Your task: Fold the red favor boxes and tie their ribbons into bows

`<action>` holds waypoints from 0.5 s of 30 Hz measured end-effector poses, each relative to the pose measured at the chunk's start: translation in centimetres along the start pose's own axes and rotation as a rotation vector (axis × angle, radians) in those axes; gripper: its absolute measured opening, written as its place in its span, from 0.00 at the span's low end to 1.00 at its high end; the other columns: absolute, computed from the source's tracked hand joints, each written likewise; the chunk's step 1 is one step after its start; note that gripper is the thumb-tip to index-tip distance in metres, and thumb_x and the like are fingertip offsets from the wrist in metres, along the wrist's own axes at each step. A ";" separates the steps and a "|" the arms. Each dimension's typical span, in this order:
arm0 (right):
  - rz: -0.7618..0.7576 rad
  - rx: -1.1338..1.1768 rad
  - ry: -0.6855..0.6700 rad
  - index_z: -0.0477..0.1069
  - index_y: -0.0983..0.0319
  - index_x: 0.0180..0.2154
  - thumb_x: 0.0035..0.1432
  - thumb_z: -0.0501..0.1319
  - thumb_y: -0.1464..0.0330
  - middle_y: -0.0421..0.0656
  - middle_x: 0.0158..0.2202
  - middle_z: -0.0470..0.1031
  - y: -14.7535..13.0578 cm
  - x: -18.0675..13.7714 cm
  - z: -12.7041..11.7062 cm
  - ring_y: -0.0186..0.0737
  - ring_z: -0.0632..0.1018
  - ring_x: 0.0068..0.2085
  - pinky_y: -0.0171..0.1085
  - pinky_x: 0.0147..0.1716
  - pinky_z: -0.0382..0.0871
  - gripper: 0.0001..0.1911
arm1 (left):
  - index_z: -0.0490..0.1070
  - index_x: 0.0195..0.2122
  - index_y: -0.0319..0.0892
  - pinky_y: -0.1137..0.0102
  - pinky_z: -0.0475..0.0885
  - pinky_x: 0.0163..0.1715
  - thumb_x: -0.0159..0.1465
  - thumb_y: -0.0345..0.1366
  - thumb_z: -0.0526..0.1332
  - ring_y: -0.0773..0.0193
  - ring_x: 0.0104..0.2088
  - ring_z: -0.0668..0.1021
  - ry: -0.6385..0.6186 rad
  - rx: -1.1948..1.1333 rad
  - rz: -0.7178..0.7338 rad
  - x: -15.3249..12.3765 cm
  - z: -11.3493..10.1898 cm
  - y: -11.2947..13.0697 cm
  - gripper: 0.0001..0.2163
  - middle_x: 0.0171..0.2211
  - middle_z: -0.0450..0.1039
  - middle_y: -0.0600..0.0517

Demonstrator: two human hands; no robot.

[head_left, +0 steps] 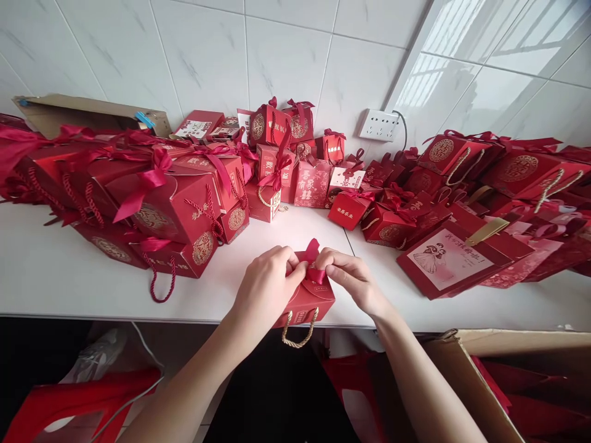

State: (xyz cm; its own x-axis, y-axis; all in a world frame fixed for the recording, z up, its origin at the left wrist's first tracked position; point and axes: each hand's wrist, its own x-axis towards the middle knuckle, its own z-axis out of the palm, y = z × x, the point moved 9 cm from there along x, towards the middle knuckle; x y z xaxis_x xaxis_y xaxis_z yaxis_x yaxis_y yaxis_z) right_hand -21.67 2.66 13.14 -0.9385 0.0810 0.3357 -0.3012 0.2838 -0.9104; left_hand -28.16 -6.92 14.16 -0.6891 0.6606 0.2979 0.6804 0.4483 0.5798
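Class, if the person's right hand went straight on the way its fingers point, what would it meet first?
The ribbon bow on the red box, which the right hand seems to touch; beyond it, probably the left hand, though depth is unclear.

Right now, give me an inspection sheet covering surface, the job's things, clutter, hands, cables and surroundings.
Surface: white table, bare along much of its front.
Job's things: red box near the front edge; red ribbon on top; gold cord handle hanging past the edge.
Clutter: stacked gift boxes left, behind and right.
Hands: left hand and right hand both pinch the ribbon.
Cables: dark cable at the wall socket strip; pale cable below the table, left.
Surroundings: tiled wall behind; red stool lower left; open carton lower right, red items inside.
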 end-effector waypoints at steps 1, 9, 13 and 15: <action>-0.007 -0.015 0.004 0.66 0.61 0.27 0.60 0.55 0.58 0.41 0.28 0.64 -0.1 0.0 0.0 0.37 0.67 0.32 0.37 0.34 0.61 0.15 | 0.64 0.24 0.42 0.72 0.64 0.24 0.60 0.34 0.58 0.67 0.24 0.73 0.008 0.000 0.002 0.0 0.0 0.0 0.08 0.25 0.72 0.55; 0.015 -0.201 -0.021 0.66 0.60 0.26 0.60 0.56 0.61 0.41 0.30 0.64 0.3 -0.1 0.0 0.38 0.68 0.34 0.37 0.35 0.62 0.13 | 0.65 0.24 0.41 0.72 0.65 0.27 0.59 0.31 0.59 0.67 0.25 0.73 0.038 -0.016 0.015 -0.2 0.2 0.1 0.07 0.24 0.72 0.55; 0.041 -0.271 -0.072 0.66 0.59 0.26 0.59 0.57 0.61 0.41 0.30 0.65 0.5 -0.2 0.0 0.37 0.69 0.33 0.36 0.35 0.63 0.12 | 0.66 0.24 0.41 0.71 0.66 0.30 0.59 0.33 0.59 0.66 0.27 0.73 0.035 -0.034 -0.012 -0.3 0.3 -0.1 0.07 0.26 0.72 0.54; 0.038 -0.278 -0.086 0.66 0.59 0.25 0.58 0.58 0.60 0.41 0.29 0.66 0.6 -0.3 0.0 0.37 0.70 0.32 0.36 0.34 0.64 0.13 | 0.66 0.24 0.41 0.71 0.67 0.31 0.59 0.33 0.59 0.65 0.28 0.74 0.029 -0.040 -0.018 -0.3 0.4 -0.1 0.07 0.26 0.73 0.54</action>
State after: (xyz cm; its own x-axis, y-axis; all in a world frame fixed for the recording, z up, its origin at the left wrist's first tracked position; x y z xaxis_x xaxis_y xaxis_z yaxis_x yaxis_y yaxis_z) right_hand -21.54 2.84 12.51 -0.9627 0.0191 0.2700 -0.2185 0.5337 -0.8169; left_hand -27.92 -6.91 13.70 -0.7086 0.6346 0.3086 0.6575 0.4350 0.6152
